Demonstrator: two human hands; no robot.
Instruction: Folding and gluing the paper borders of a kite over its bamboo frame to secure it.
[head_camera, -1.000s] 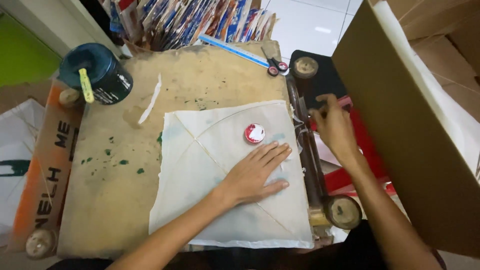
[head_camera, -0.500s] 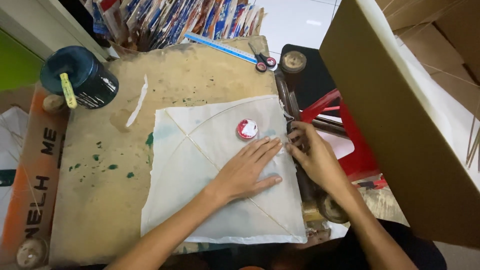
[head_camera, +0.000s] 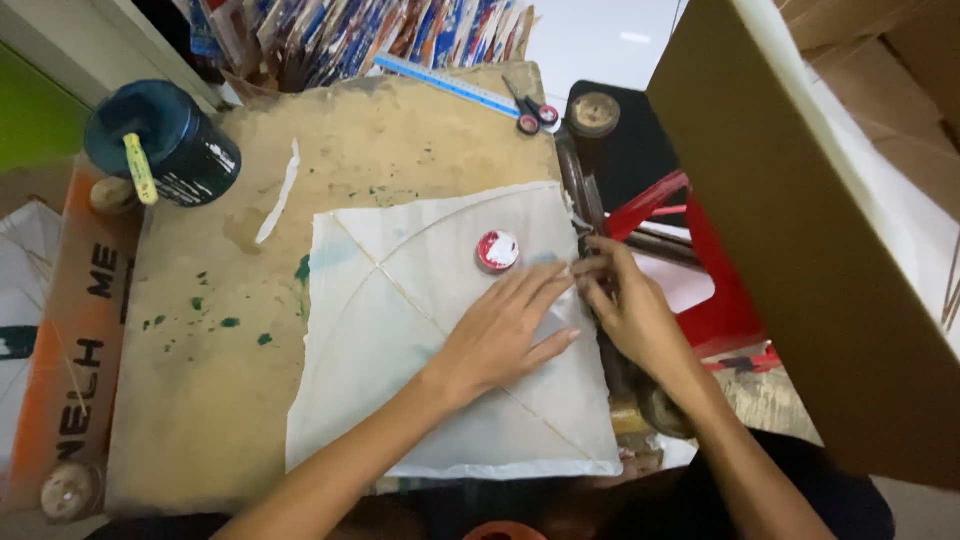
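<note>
Right hand (head_camera: 632, 312) has come back from the far right to the right edge of the white square paper kite (head_camera: 450, 340) on the brown board (head_camera: 200, 400), fingertips pinching the edge; left hand (head_camera: 505, 335) stays flat, fingers spread, pinning it near the small red-white round tin (head_camera: 497, 250)
</note>
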